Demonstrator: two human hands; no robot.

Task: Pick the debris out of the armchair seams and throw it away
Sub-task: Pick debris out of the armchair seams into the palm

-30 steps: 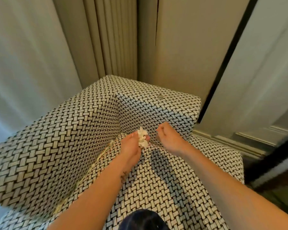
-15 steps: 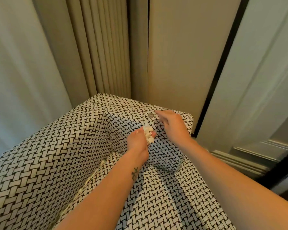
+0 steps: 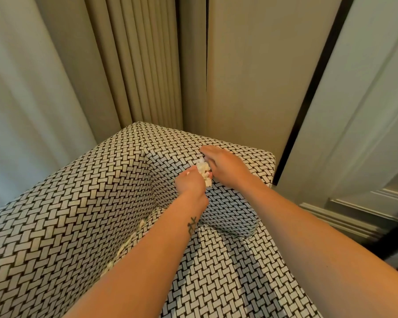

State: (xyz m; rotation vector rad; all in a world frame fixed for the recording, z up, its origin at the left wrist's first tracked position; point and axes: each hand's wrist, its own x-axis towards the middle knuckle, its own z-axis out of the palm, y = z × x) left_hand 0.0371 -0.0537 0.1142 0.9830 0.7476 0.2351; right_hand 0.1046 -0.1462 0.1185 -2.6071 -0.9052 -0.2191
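Observation:
The armchair (image 3: 78, 214) is covered in black-and-white woven fabric and fills the lower half of the head view. My left hand (image 3: 190, 183) is closed around a wad of white debris (image 3: 203, 169), held just above the chair's far top edge. My right hand (image 3: 228, 167) rests on that top edge, its fingers curled against the wad and their tips hidden. More pale crumbs (image 3: 126, 243) line the seam between the seat and the left arm, partly covered by my left forearm.
Pale curtains (image 3: 32, 88) hang behind the chair's left side. A beige wall panel (image 3: 251, 76) stands right behind the chair. A white panelled door (image 3: 365, 111) with a black edge is to the right, with moulding below it.
Both hands rose from the back seat seam to the chair's top edge. My right hand reached a small grey spot there, then drew in against the wad. The spot no longer shows.

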